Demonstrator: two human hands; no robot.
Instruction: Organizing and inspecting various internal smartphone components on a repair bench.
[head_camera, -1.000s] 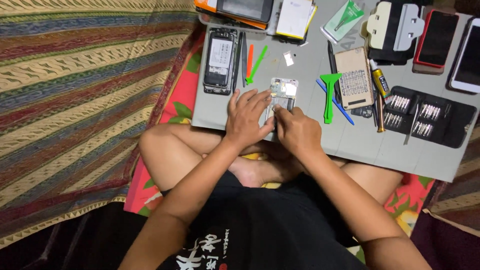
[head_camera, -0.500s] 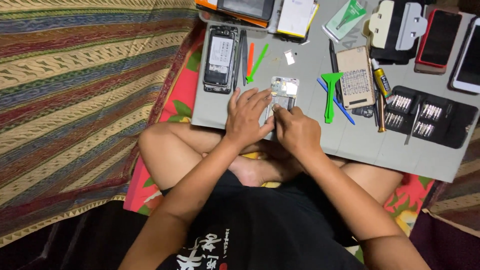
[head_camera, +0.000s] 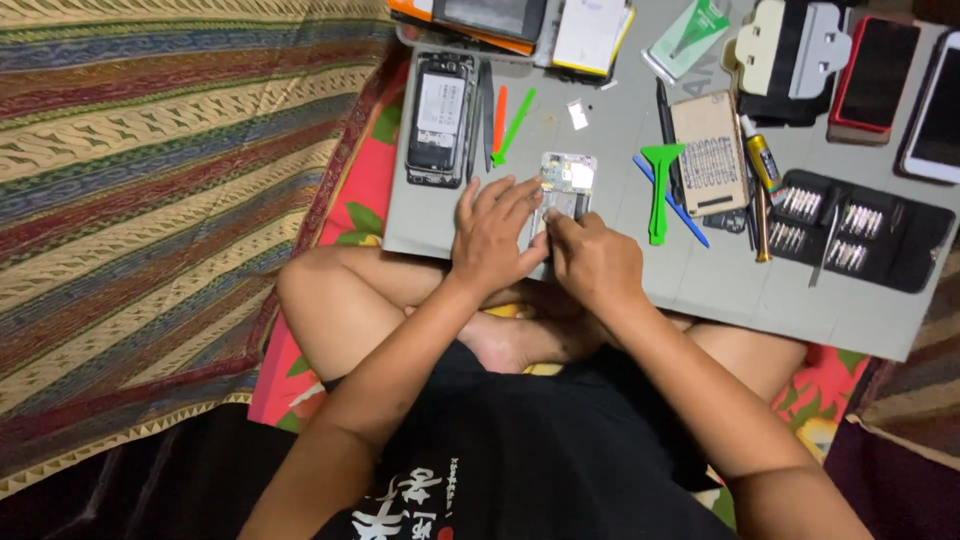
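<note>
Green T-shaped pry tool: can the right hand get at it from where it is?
Probably yes: the green T-shaped pry tool lies uncovered just right of the right hand, with bare board between them.

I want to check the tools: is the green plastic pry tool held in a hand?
No, the green plastic pry tool lies alone on the grey work board, right of both hands.

The opened phone (head_camera: 563, 190) lies flat near the grey board's near edge, inner parts exposed, near end hidden.
</note>
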